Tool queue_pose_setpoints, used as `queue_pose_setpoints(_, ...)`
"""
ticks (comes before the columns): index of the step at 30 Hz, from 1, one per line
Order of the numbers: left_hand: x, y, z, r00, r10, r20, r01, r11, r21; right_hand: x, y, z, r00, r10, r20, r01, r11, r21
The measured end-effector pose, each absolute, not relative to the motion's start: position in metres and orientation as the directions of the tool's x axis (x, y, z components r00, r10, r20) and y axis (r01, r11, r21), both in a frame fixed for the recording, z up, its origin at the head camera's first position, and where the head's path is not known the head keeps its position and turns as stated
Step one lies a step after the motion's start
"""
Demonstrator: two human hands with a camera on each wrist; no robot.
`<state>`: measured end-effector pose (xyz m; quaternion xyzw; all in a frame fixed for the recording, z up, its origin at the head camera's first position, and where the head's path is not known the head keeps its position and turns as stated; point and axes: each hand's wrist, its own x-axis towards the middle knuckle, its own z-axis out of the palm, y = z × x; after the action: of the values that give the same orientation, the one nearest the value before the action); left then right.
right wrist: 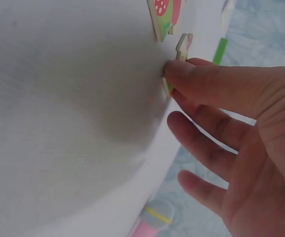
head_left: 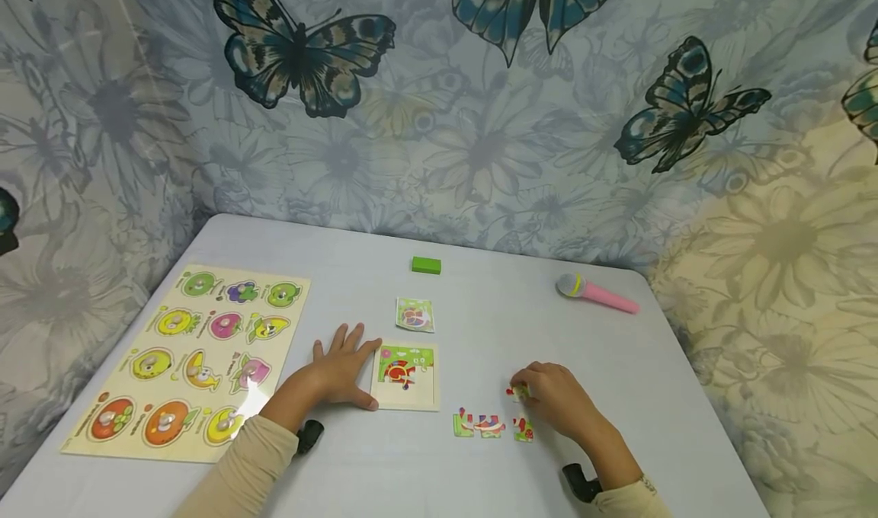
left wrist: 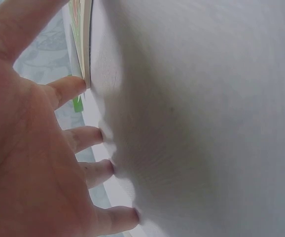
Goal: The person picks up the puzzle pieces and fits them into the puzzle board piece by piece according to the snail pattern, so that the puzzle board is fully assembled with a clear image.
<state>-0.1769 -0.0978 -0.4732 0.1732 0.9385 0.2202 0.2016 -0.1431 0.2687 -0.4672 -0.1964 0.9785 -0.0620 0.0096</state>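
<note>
My left hand [head_left: 341, 371] rests on the table with its fingers spread. Its thumb and forefinger touch the left edge of a square puzzle board [head_left: 418, 398], which has several pieces fitted in its upper part. In the left wrist view the straight fingers of the left hand [left wrist: 39, 143] meet the tabletop beside the board's edge. Over on the right, my right hand [head_left: 559, 396] pinches a small puzzle piece [right wrist: 168, 85] between thumb and forefinger, low over the table. Loose puzzle pieces [head_left: 490, 426] lie between the board and that hand, one of them [head_left: 523, 430] just below it.
A large fruit peg board [head_left: 168, 385] lies at the left. Beyond the small board are a picture card [head_left: 414, 315] and a green block [head_left: 427, 265]. A pink toy microphone [head_left: 607, 298] lies at the back right. A butterfly-patterned wall covering [head_left: 425, 145] stands behind the table.
</note>
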Motion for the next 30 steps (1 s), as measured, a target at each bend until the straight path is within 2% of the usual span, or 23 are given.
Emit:
queue_pose_setpoints(8, -0.178, -0.098, -0.474, -0.858, 0.414, -0.303, 0.238, 0.844, 0.481, -0.149, 0.254, -0.463, -0.895, -0.445, -0.002, -0.441, 0.887, -0.133)
queue_pose_setpoints(15, -0.177, -0.098, -0.476, -0.861, 0.407, -0.306, 0.227, 0.845, 0.485, -0.161, 0.203, -0.456, -0.799, -0.6, 0.018, -0.598, 0.793, -0.118)
queue_pose_setpoints(20, -0.177, -0.096, -0.476, -0.86, 0.407, -0.308, 0.225, 0.843, 0.488, -0.166, 0.17, -0.454, -0.753, -0.658, 0.016, -0.657, 0.748, -0.092)
queue_pose_setpoints(30, -0.178, -0.097, -0.476, -0.863, 0.4, -0.307, 0.225, 0.85, 0.475, -0.176, 0.144, -0.464, -0.749, -0.662, -0.026, -0.658, 0.748, -0.083)
